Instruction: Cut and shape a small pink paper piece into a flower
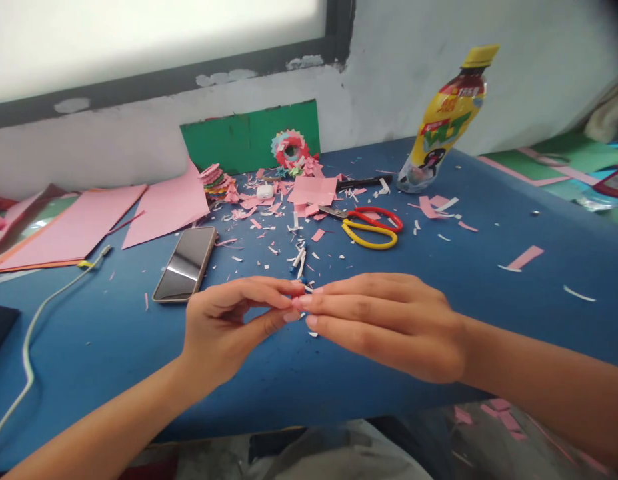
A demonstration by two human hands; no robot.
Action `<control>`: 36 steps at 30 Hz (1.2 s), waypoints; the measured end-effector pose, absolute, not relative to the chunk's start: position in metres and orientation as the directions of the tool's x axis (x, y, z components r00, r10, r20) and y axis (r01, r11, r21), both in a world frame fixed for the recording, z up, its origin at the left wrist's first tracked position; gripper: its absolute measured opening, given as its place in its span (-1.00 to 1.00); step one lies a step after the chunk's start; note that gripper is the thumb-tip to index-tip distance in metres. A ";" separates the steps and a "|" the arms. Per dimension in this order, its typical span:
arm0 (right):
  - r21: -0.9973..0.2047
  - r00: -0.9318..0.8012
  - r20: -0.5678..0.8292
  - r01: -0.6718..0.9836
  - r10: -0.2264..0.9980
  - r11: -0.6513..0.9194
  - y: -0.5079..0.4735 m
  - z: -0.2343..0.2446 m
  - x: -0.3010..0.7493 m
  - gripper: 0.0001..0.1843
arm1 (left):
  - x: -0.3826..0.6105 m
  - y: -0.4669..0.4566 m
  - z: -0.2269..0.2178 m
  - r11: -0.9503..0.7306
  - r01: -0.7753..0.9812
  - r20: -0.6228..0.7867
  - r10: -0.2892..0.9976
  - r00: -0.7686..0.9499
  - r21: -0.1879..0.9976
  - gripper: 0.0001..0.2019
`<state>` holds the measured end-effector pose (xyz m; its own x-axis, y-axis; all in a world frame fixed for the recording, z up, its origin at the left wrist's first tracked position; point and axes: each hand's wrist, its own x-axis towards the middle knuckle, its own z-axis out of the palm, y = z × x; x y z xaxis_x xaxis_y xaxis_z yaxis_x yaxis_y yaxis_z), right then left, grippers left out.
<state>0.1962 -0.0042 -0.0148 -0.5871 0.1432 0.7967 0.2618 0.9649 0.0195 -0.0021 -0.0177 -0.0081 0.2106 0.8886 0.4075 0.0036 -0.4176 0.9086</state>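
My left hand [229,323] and my right hand [383,320] meet fingertip to fingertip above the front of the blue table [489,300]. Both pinch a tiny item between them; it is too small to name. Just behind the fingertips lies a small pen-like tool [299,259]. Red and yellow scissors [371,225] lie farther back, beside a pink paper square [313,190] and several pink and white scraps.
A phone [185,263] lies left of my hands, with a white cable [49,307] trailing to the left edge. Pink sheets [89,220] cover the back left. A green card [249,137] and paper rosette [289,148] lean on the wall. A yellow bottle [446,120] stands back right.
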 end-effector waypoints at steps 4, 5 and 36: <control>0.000 -0.581 0.799 0.259 0.156 0.966 -0.004 -0.016 0.195 -0.78 | -0.002 -0.018 -0.008 -0.438 0.017 0.424 0.879 0.217 0.899 -0.72; -0.009 -0.577 0.801 0.257 0.161 0.966 -0.004 -0.016 0.195 -0.78 | -0.003 -0.018 -0.008 -0.449 0.024 0.433 0.873 0.225 0.893 -0.71; -0.538 -0.497 0.656 0.220 0.568 0.814 -0.001 -0.005 0.191 -0.85 | 0.000 -0.012 -0.007 -0.237 -0.039 0.240 0.938 0.250 0.971 -0.86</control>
